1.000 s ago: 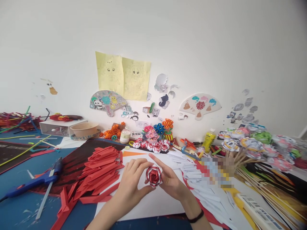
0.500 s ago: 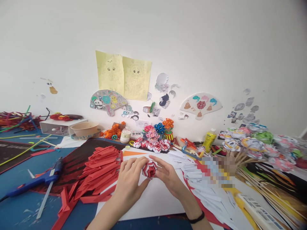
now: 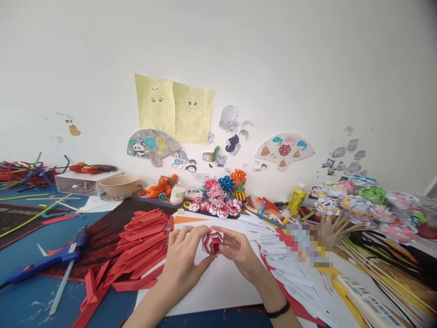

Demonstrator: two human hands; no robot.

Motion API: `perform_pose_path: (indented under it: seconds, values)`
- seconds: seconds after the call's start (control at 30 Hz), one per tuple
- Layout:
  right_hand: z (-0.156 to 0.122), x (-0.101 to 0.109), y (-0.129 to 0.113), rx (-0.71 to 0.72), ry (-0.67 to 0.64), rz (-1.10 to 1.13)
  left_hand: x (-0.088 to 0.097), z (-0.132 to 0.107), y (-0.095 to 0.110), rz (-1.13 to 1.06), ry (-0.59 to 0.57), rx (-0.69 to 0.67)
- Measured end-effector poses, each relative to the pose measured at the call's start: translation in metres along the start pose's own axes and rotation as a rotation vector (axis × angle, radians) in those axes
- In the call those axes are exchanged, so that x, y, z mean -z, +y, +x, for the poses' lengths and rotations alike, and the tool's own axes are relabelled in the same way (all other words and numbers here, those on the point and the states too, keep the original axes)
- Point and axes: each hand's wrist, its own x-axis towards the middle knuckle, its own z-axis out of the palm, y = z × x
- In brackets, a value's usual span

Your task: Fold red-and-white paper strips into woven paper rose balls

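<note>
I see a blue table (image 3: pixel 27 300) that runs back to the wall and is crowded with craft paper. A white sheet (image 3: pixel 221 287) lies at the middle of the near edge. A heap of red paper strips (image 3: pixel 143 241) touches the sheet's left side, and white paper strips (image 3: pixel 283 259) fan out on its right. Paper flowers on sticks (image 3: pixel 358 205) fill the far right corner. A blue glue gun (image 3: pixel 51 259) lies towards the left edge, well apart from the hands. My view has the left hand (image 3: pixel 182 266) and the right hand (image 3: pixel 239 253) raised over the far part of the sheet. Both pinch one red and white paper ball (image 3: pixel 212 242) between them, with the fingers curled round its two sides. A row of similar small balls (image 3: pixel 218 208) sits just beyond the sheet, near the wall.
</note>
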Motion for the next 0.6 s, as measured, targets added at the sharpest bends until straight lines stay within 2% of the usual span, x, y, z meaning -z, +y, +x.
perform_pose_path:
  seconds: [0.37, 0.6]
  values:
    - [-0.0001, 0.0004, 0.0004, -0.010, 0.035, -0.012, -0.0004, -0.0004, -0.0002, 0.008, 0.003, -0.008]
    - [-0.0007, -0.0028, -0.0031, -0.015, 0.006, 0.038, -0.0023, -0.0007, -0.0027, 0.011, 0.035, 0.019]
